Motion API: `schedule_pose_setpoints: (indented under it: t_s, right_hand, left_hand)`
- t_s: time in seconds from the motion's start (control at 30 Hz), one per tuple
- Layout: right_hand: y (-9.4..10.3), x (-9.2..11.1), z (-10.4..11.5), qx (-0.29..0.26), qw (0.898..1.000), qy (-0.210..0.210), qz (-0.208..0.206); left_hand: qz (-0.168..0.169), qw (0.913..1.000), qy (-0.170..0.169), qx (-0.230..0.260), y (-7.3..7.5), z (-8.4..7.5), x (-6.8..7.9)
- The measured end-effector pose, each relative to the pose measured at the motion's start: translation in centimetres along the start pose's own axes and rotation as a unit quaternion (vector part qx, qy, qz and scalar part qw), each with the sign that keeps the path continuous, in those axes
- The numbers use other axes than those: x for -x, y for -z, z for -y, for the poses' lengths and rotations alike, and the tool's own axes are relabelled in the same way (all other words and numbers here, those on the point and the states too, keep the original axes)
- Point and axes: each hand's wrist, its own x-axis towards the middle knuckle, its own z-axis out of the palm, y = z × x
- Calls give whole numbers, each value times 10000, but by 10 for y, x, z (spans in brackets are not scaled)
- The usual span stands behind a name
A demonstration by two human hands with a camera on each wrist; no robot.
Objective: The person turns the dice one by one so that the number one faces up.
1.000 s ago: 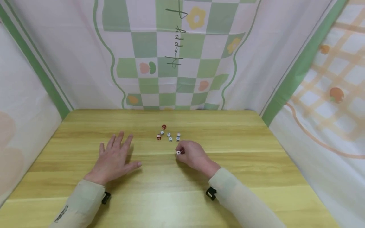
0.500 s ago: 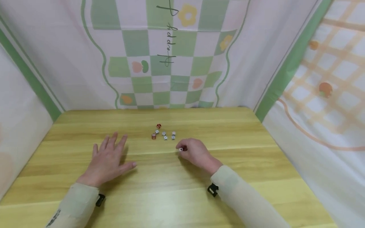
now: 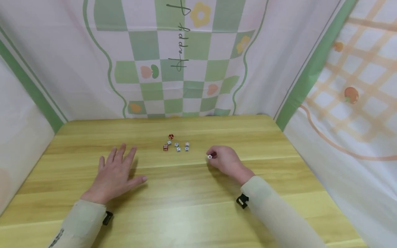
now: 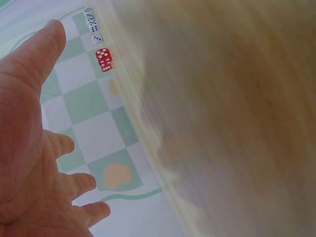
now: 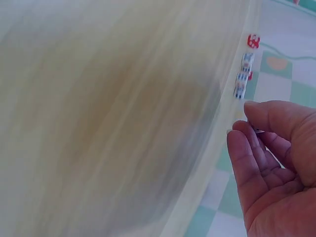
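Observation:
My right hand (image 3: 227, 161) pinches a small white die (image 3: 210, 156) between thumb and curled fingers, to the right of the loose dice. In the right wrist view the fingers hide most of that die. My left hand (image 3: 112, 174) is spread, palm down, on the left side and holds nothing. Ahead of both hands lie a front red die (image 3: 165, 147) and a farther red die (image 3: 171, 136). Several white dice (image 3: 178, 149) lie beside them, two of these, a near one (image 3: 186, 148) and a far one (image 3: 187, 144), close together at the right.
The wooden table (image 3: 173, 206) ends at the back against a hanging cloth (image 3: 152, 91) with green checks. Cloth walls also close off the left and right sides. Each sleeve has a black clip (image 3: 242, 200) near the wrist.
My right hand has moved right and slightly away from me with the white die, apart from the group. The camera view has shifted a little; the left hand and loose dice look still.

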Motion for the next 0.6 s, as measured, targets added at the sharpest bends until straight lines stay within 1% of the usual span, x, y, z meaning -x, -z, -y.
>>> schedule_pose_setpoints:
  t_s: [0.23,0.47,0.6]
  right_hand:
    - [9,0,-15,139,9999,-23,-53]
    - [11,1,-22,191,9995,-267,16]
    - [11,1,-24,169,9994,-299,75]
  left_hand:
    - [-19,10000,-31,53,1,-2,0]
    - [28,10000,-50,64,2,-3,0]
    - [27,10000,-52,67,1,-2,1]
